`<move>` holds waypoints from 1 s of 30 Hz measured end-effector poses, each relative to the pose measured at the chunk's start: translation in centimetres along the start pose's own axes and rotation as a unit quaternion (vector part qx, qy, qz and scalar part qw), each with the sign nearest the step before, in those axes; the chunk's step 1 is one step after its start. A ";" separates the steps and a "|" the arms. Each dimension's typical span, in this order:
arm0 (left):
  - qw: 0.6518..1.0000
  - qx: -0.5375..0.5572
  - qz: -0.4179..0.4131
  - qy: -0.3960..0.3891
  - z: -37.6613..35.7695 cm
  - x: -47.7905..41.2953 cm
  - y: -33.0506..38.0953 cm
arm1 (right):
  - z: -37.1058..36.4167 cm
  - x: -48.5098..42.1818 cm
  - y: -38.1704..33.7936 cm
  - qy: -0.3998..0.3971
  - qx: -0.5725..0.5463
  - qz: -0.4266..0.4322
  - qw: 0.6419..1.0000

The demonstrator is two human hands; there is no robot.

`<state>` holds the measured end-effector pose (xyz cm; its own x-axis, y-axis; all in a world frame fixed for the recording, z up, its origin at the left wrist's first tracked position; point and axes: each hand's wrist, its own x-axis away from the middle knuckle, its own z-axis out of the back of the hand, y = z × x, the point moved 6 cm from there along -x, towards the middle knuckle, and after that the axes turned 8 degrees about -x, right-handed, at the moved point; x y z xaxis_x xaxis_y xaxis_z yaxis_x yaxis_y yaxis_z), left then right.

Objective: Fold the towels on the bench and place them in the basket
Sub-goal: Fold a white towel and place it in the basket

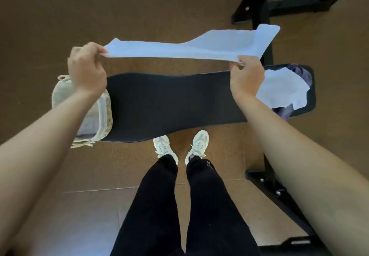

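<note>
A pale blue-white towel (pixel 199 46) hangs stretched in the air above the far edge of the black padded bench (pixel 169 103). My left hand (pixel 85 70) pinches its left corner and my right hand (pixel 246 76) pinches its near right corner; the far right end flops loose. A wicker basket (pixel 107 115) with a cloth liner stands on the bench's left end, partly hidden under my left forearm, with a folded pale cloth inside. More towels (pixel 283 87), white over a grey-blue one, lie crumpled on the bench's right end.
Black metal frame legs (pixel 257 6) of gym equipment stand on the brown floor beyond the bench, and another black base (pixel 279 193) sits at my right. My legs in black trousers and white shoes (pixel 197 145) stand close to the bench's near edge.
</note>
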<state>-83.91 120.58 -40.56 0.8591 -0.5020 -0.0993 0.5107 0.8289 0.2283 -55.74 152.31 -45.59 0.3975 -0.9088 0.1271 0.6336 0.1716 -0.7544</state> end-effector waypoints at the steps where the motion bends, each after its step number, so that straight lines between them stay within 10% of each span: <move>1: 1.000 0.001 0.012 -0.023 -1.7 1.7 -1.5 | -0.9 1.1 1.5 -0.021 0.019 -0.010 1.000; 8: 0.973 -0.105 0.069 -0.195 -15.0 14.3 -8.8 | -8.5 8.6 13.6 -0.203 0.161 -0.080 0.962; 13: 0.872 -0.173 0.086 -0.450 -22.8 21.6 -10.4 | -12.1 13.2 20.5 -0.353 0.252 -0.188 0.881; 20: 0.938 -0.046 -0.021 -0.344 -26.1 17.3 -6.9 | -16.8 11.1 19.5 -0.294 0.237 -0.071 0.923; 30: 0.905 -0.108 -0.012 -0.412 -29.1 19.1 -9.6 | -19.2 9.5 19.7 -0.332 0.296 0.000 0.895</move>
<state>-71.42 110.20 -72.85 0.5772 -0.4604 0.6744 0.5997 0.7995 0.0326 -52.21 139.76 -71.58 0.5792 -0.5162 0.6310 0.7969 0.5218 -0.3046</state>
